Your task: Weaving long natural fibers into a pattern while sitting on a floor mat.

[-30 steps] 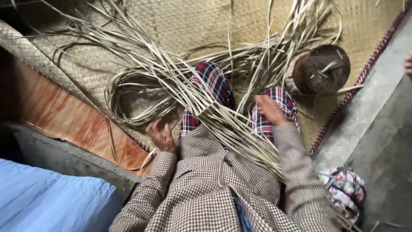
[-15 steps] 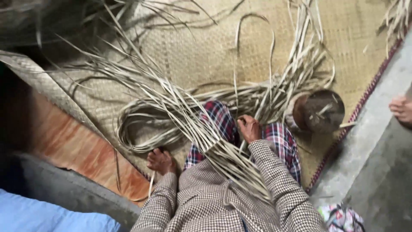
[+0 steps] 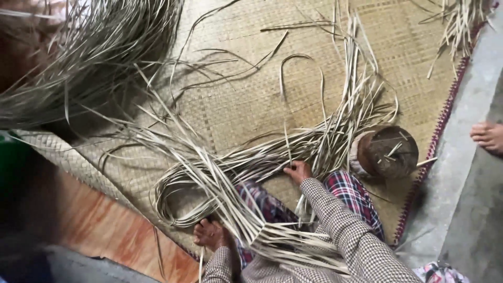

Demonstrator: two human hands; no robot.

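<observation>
2 hands among loose pale strips on 1 woven mat.

The right hand (image 3: 297, 171) reaches forward on a stretched, checked-sleeved arm, fingers pressed together and pinching a few of the dried leaf strips (image 3: 272, 157), too many to count, which fan out ahead of it and to its left. Just to its right stands 1 round wooden block (image 3: 390, 152). The left hand (image 3: 210, 233) rests low by the knee, fingers curled on the woven mat (image 3: 251, 99) under a crossed bundle of strips; whether it grips any I cannot tell. Far right, 1 bare foot (image 3: 488, 136) of another person.
</observation>
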